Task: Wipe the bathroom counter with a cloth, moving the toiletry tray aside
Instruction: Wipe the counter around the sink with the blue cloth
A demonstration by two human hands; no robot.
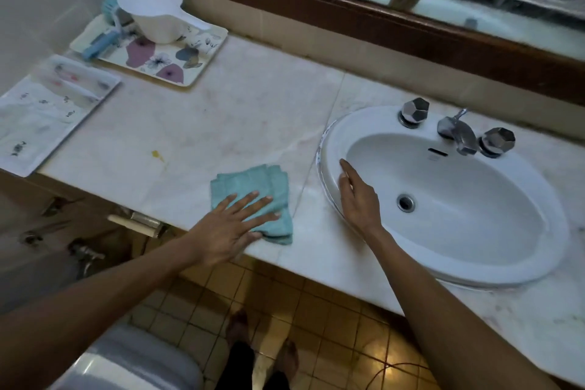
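Observation:
A folded teal cloth (253, 188) lies on the pale marble counter (221, 111) near its front edge. My left hand (231, 225) presses flat on the cloth's near half, fingers spread. My right hand (356, 196) rests on the left rim of the white sink (538, 215), fingers loosely extended, holding nothing. The floral toiletry tray (177, 60) sits at the counter's back left corner. It carries a white scoop jug (152, 13) and a blue-handled brush (98, 46).
A clear plastic pouch (47, 111) lies at the counter's left end. A yellow stain (156, 154) marks the marble left of the cloth. Chrome taps (459, 130) stand behind the basin. A mirror runs along the back wall. A toilet lid (133, 361) is below left.

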